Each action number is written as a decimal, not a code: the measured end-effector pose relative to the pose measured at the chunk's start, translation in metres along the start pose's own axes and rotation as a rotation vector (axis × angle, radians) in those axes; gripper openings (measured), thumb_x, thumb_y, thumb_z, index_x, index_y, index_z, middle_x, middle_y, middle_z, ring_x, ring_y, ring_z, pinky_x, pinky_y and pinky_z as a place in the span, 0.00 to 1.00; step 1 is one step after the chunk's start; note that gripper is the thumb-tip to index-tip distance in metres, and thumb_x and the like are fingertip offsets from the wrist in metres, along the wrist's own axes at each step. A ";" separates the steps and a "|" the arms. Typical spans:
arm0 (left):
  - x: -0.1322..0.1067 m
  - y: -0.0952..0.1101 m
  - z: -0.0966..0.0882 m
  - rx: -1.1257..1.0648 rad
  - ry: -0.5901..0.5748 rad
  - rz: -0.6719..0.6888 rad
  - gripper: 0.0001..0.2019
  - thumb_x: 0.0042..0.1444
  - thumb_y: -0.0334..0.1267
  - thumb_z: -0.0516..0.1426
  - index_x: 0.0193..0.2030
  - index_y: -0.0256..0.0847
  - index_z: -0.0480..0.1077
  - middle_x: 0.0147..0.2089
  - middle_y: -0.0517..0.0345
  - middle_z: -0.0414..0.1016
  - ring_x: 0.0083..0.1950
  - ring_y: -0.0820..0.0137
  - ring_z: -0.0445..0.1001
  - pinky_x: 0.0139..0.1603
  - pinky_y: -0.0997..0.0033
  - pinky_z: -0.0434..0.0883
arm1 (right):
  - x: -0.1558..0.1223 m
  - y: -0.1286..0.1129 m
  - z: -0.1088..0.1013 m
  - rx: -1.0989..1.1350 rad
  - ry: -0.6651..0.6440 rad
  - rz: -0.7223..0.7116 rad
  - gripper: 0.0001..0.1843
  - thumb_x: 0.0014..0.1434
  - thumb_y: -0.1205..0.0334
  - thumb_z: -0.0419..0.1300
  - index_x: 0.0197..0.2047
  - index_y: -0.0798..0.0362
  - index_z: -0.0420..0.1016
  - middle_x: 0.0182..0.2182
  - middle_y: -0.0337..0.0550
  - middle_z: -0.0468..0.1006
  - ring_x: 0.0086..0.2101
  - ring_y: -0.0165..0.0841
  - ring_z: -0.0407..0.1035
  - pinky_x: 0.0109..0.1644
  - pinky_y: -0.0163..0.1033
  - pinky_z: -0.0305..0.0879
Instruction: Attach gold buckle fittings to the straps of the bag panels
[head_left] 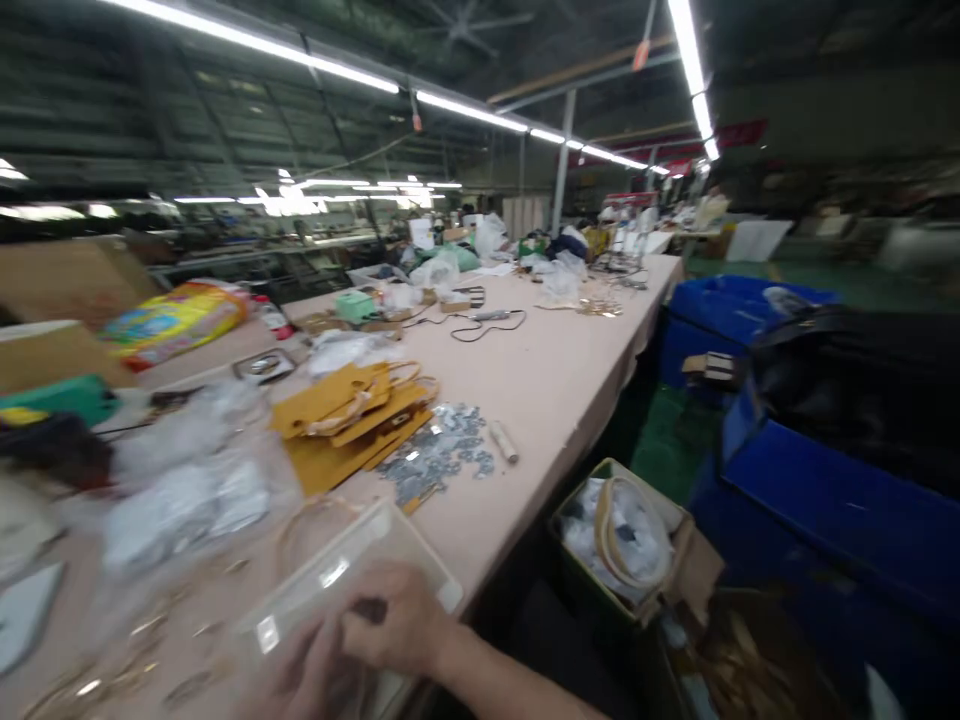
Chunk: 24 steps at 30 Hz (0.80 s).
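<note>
Low in the head view, my right hand (405, 618) is closed, its fingers bent in a pinch. A small dark patch shows at its fingertips, too blurred to name. My left hand (304, 668) is beside it at the bottom edge, smeared by motion, so its fingers cannot be read. Both hands are over a pale, shallow plastic tray (420, 550) at the table's near edge. A light-coloured loop, perhaps a strap (319, 508), lies behind the tray. Beyond it are stacked mustard-yellow bag pieces (352, 410) and a spread of small grey metal parts (442, 450).
Gold-coloured metal pieces (150, 625) and clear plastic bags (187, 510) lie on the left. A short pale cylinder (504, 442) is near the edge of the long table (555, 390). Right of the table stand a scrap-filled box (615, 470) and blue bins (825, 490).
</note>
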<state>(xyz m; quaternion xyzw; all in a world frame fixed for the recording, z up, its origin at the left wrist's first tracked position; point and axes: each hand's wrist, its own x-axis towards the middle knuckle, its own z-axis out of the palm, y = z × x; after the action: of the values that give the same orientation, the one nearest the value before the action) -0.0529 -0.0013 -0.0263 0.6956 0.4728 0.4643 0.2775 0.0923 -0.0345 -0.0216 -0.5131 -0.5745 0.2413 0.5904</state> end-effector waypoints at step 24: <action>-0.003 -0.014 -0.008 -0.704 0.089 -0.453 0.23 0.56 0.59 0.66 0.42 0.40 0.69 0.17 0.74 0.61 0.16 0.80 0.54 0.17 0.82 0.50 | -0.014 -0.013 -0.021 0.416 -0.361 0.020 0.07 0.56 0.56 0.66 0.31 0.48 0.83 0.54 0.49 0.75 0.54 0.45 0.69 0.61 0.51 0.65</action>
<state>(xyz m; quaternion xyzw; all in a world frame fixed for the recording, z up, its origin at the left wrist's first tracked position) -0.0661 0.0009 -0.0362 0.4159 0.4378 0.5543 0.5728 0.1049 -0.0586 -0.0124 -0.3353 -0.6035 0.4476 0.5684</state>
